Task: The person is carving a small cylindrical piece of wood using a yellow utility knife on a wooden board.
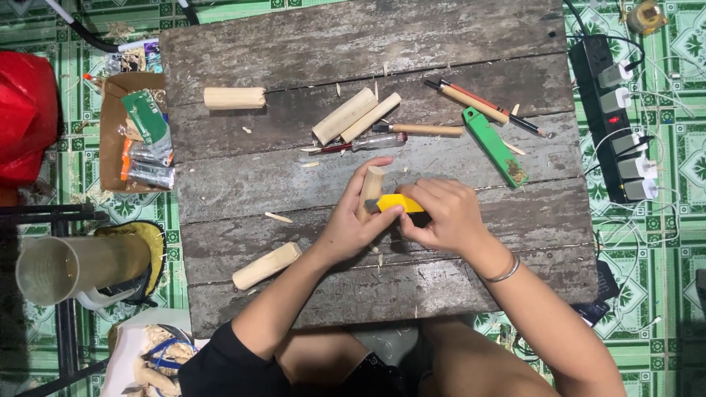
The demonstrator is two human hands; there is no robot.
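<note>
Spanning the whole workspace beneath both hands, a weathered plank table (pixel 243 184) is seen from above, set over a green patterned tile floor (pixel 684 242). Beyond the right hand, at the far side, a black power strip (pixel 614 110) is loaded with white plugs. Out past the left hand, an open cardboard box (pixel 110 132) of tubes and packets is seen beside a red bag (pixel 26 110), and nearer the person's left knee a translucent plastic jug (pixel 66 268) lies on its side. Above the hands, cut wooden dowel pieces (pixel 344 115), a green flat tool (pixel 494 147) and several pencil-like sticks (pixel 478 104) are scattered.

The short wooden dowel (pixel 372 185) is held upright-tilted in the left hand (pixel 349 224), whose fingers are curled closed round its lower end. The right hand (pixel 445 215), a metal bangle (pixel 506 272) at its wrist, is closed over a yellow utility knife (pixel 401 204), the blade end touching the dowel.

The dowel is judged light, stiff and dry, with enough grain to resist slipping; it is best gripped low, well below the blade. Pale shavings (pixel 279 217) are strewn just left of the hands.
</note>
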